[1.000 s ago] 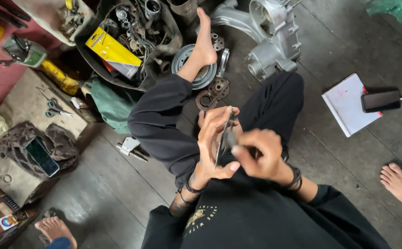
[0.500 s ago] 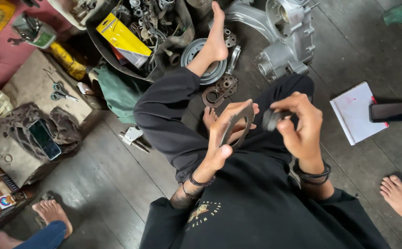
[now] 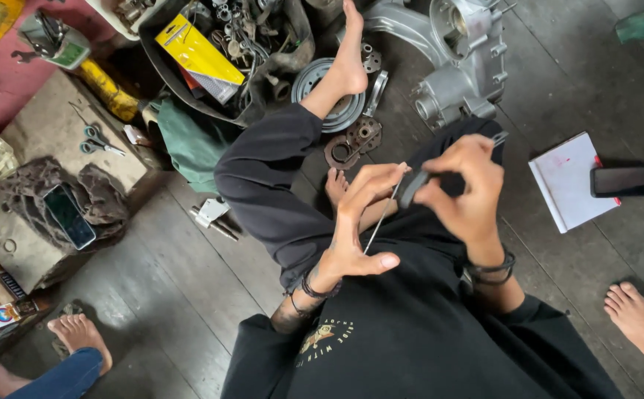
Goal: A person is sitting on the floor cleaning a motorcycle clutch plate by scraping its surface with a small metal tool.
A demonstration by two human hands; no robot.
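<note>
I sit on the floor in black trousers and a black top. My left hand (image 3: 355, 225) is raised over my lap with its fingers curled around a thin metal rod (image 3: 381, 220) that slants down toward my thumb. My right hand (image 3: 466, 188) pinches a small dark part (image 3: 410, 189) at the rod's upper end. The two hands nearly touch there. My bare foot (image 3: 348, 55) stretches out onto a round metal disc (image 3: 314, 85).
A silver engine casing (image 3: 466, 59) lies ahead on the right, and a rusty gear plate (image 3: 351, 144) lies by my leg. A tub of parts (image 3: 251, 41) holds a yellow box (image 3: 198, 52). A notepad (image 3: 569, 181) and phone (image 3: 621, 179) are at right. Other people's feet (image 3: 78, 332) (image 3: 636, 314) stand close.
My right hand lifted away to the right with the small dark part, then came back to the top of the rod. My left hand kept hold of the rod.
</note>
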